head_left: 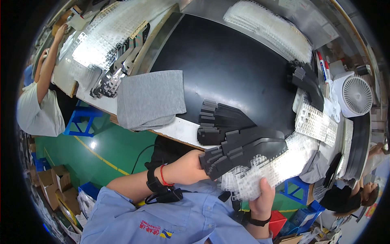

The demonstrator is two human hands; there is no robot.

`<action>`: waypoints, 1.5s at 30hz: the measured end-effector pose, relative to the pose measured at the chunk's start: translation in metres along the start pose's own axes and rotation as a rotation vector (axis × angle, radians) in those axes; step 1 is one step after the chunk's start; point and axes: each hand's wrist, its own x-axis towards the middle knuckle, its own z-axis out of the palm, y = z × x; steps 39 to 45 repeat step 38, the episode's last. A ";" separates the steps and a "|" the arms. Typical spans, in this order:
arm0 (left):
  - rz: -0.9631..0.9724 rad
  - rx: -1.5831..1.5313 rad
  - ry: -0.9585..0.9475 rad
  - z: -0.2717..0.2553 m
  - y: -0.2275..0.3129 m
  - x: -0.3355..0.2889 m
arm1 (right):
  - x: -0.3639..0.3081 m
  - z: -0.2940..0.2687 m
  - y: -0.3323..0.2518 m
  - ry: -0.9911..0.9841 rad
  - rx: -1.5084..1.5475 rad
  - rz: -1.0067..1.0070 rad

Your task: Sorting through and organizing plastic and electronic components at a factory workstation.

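Note:
My left hand (pixel 187 167) is closed round the near end of a fanned stack of black notched strips (pixel 248 151), which reaches right over the table's front edge. Beside it, a bundle of translucent white perforated sheets (pixel 280 162) slants across the edge. My right hand (pixel 261 199) is closed on the near end of these sheets, its thumb on top. Just beyond the held stack, more fanned black strips (pixel 225 116) lie at the corner of the black mat (pixel 227 61). A folded grey cloth (pixel 152 97) rests left of them.
White perforated sheets lie in a pile (pixel 268 26) at the back and another pile (pixel 118 30) at far left. Right are black pieces (pixel 308 83), markers (pixel 323 67) and a white fan (pixel 356 96). Blue stools (pixel 83 122) stand below; people (pixel 40 107) work on both sides.

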 end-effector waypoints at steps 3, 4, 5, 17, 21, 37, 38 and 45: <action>-0.001 0.027 -0.003 -0.002 -0.002 -0.001 | 0.000 0.001 -0.002 -0.010 0.017 -0.016; -0.012 0.034 -0.014 -0.003 -0.003 -0.001 | 0.001 0.002 -0.003 -0.019 0.023 -0.017; -0.011 0.034 -0.015 -0.003 -0.002 -0.001 | 0.001 0.001 -0.002 -0.018 0.022 -0.019; 0.010 0.098 -0.075 -0.003 -0.003 0.002 | 0.001 0.005 0.002 0.014 -0.021 -0.015; 0.050 0.016 -0.019 0.001 -0.013 0.004 | 0.002 0.004 0.002 -0.025 0.016 -0.025; -0.060 -0.026 -0.089 -0.003 -0.013 0.004 | 0.002 0.006 -0.002 -0.016 -0.038 -0.019; -0.019 0.008 -0.099 -0.004 -0.019 0.007 | 0.003 0.006 -0.003 -0.011 -0.043 -0.008; -0.019 0.008 -0.099 -0.004 -0.019 0.007 | 0.003 0.006 -0.003 -0.011 -0.043 -0.008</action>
